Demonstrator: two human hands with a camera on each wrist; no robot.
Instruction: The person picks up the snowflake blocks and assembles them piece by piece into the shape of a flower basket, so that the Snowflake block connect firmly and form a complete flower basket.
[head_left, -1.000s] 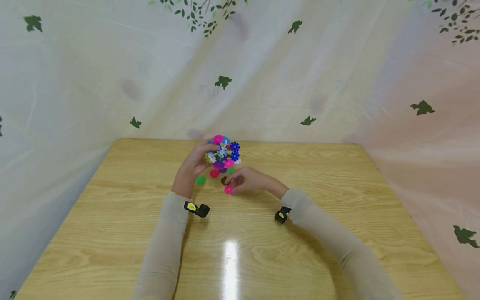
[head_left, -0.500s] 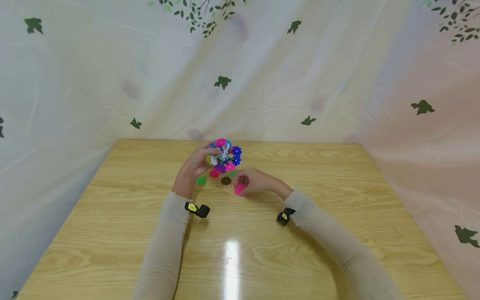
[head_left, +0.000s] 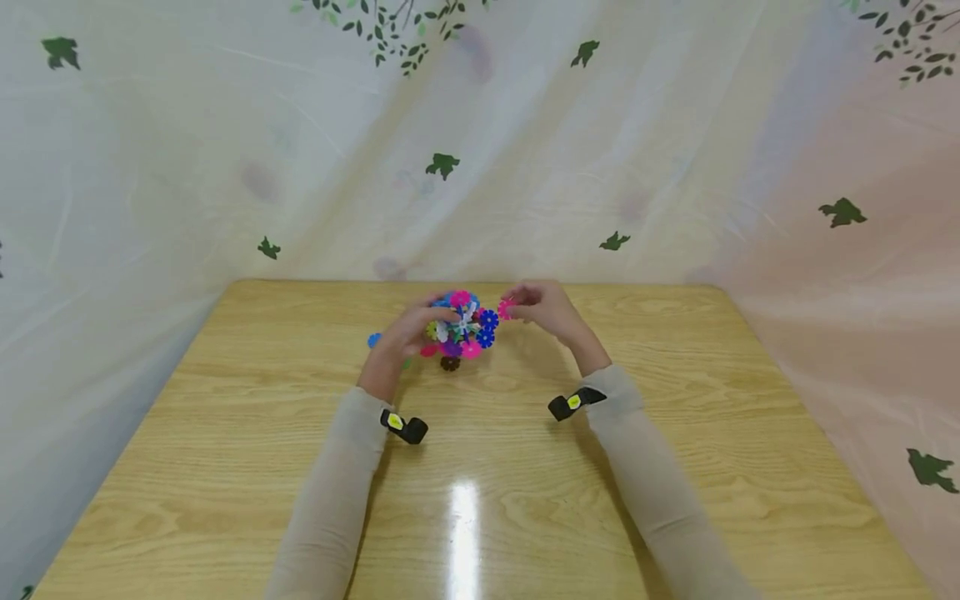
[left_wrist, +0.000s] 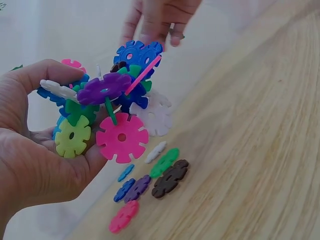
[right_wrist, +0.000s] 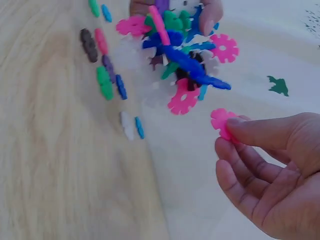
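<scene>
A ball-like cluster of interlocked, notched plastic snowflake discs in blue, pink, white, purple, green and yellow is gripped by my left hand. The left wrist view shows its thumb over the top and a purple disc and a pink disc facing the camera. My right hand is just right of the cluster, apart from it. Between thumb and forefinger it pinches a single pink snowflake disc, seen clearly in the right wrist view.
Loose discs lie on the wooden table below the cluster, among them a brown disc, a green disc, a purple disc and a white disc. A pale patterned cloth hangs behind the table's far edge.
My right hand has picked up the pink disc from the table and carried it up beside the cluster's right side. My left hand has shifted slightly right and down with the cluster.
</scene>
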